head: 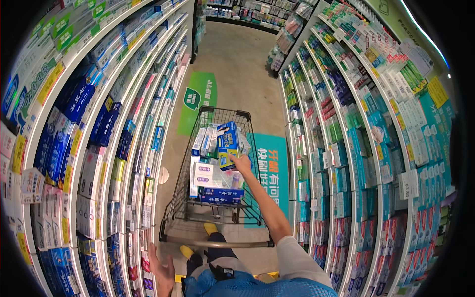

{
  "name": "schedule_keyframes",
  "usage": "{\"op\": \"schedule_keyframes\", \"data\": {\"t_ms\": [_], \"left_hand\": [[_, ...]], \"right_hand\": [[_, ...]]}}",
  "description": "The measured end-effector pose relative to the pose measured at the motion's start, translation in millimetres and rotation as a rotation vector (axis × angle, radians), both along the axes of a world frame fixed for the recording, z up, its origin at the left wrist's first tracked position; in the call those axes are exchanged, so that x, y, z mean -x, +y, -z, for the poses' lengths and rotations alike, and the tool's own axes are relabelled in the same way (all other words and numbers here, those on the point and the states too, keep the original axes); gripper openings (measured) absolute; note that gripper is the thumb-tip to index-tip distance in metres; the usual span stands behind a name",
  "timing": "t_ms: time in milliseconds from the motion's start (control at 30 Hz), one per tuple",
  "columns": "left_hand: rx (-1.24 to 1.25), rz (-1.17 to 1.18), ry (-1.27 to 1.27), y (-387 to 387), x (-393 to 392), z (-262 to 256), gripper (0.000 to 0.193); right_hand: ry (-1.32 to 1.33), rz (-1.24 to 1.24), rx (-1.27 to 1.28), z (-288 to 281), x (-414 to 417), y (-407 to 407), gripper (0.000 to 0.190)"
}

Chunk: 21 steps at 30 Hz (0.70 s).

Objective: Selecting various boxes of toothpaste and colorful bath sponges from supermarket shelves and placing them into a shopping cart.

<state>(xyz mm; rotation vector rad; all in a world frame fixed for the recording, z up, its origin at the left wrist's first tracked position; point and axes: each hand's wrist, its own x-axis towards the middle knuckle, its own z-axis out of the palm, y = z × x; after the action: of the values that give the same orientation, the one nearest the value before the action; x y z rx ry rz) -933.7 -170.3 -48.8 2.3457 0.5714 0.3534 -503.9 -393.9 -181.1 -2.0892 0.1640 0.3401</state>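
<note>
My right hand (242,164) grips the near end of a blue and yellow toothpaste box (226,139) over a wire shopping cart (179,163). Beneath and around it in the cart lie several toothpaste boxes. White boxes with purple print (205,175) are at the middle left, and dark blue boxes (221,195) lie across the near end. Near the lower left, beside the shelves, my left hand (162,270) is raised with its fingers apart, holding nothing. The cart's handle (217,244) runs across in front of my body, with neither hand on it.
Shelves of toothpaste boxes line the aisle on the left (89,178) and on the right (337,167). A green floor sticker (189,111) and a teal one (272,159) lie beside the cart. Hanging goods (284,41) stand at the far right corner, with another stocked shelf (248,15) beyond.
</note>
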Motion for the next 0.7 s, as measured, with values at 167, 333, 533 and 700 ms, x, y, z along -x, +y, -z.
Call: {"op": "schedule_keyframes", "data": {"t_ms": [167, 333, 533, 700], "left_hand": [[0.106, -0.262, 0.011, -14, 38, 6, 0.066], [0.048, -0.428, 0.114, -38, 53, 20, 0.06], [0.069, -0.568, 0.194, -68, 96, 52, 0.048], [0.137, -0.56, 0.299, -74, 86, 27, 0.047]], "right_hand": [[0.32, 0.362, -0.733, 82, -25, 91, 0.049], [0.473, 0.476, -1.038, 134, -73, 97, 0.046], [0.738, 0.091, -0.802, 157, -103, 114, 0.075], [0.563, -0.14, -0.38, 120, -88, 100, 0.057]]}}
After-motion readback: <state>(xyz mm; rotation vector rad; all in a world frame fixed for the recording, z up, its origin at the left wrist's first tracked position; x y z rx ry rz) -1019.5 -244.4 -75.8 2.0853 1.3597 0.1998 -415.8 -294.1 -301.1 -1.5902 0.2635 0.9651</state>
